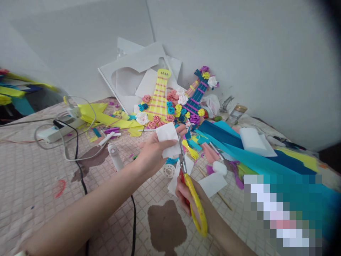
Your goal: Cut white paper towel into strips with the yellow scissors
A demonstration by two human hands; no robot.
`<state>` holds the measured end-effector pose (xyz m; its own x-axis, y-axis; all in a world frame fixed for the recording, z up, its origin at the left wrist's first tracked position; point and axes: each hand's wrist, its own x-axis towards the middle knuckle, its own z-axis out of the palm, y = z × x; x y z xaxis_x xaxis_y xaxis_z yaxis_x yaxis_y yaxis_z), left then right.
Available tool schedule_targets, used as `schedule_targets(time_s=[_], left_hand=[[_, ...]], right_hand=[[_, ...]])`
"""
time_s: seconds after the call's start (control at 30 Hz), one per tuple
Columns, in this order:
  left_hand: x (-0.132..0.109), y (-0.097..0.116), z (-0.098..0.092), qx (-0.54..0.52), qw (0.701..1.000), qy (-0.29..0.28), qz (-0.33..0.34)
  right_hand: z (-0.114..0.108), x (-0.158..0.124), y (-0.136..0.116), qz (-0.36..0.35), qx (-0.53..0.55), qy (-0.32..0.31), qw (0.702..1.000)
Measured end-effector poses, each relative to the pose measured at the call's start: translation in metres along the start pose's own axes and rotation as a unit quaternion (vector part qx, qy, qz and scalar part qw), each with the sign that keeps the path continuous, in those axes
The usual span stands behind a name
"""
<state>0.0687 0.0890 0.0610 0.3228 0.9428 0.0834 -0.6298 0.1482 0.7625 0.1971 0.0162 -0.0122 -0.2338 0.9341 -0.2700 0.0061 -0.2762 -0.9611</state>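
Note:
A small white paper piece (167, 137) is pinched in my left hand (156, 153), thumb on top and fingertips showing behind its right edge. My right hand (189, 193) is closed round the handles of scissors (195, 206) with one yellow and one red grip. The scissor blades point up and lie along the paper's right edge. Below, a white paper sheet (213, 184) and a clear spool (168, 171) lie on the table. A yellow paper guitar (158, 97) with paper roses stands behind my left hand.
A dark blue paper guitar (195, 99) leans at the back. Teal crepe paper (239, 156) and a white roll (250, 140) lie right. At left are a power strip (61, 128), cables and a glue gun (115, 156). A glass jar (237, 113) stands back right.

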Motion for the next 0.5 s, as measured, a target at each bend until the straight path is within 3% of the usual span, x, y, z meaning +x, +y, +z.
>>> schedule_targets(time_s=[0.5], left_hand=[[-0.0006,0.0030,0.0028,-0.003,1.000,0.016,-0.012]], right_hand=[[-0.0023,0.0008,0.0023,-0.016,-0.011,-0.014,1.000]])
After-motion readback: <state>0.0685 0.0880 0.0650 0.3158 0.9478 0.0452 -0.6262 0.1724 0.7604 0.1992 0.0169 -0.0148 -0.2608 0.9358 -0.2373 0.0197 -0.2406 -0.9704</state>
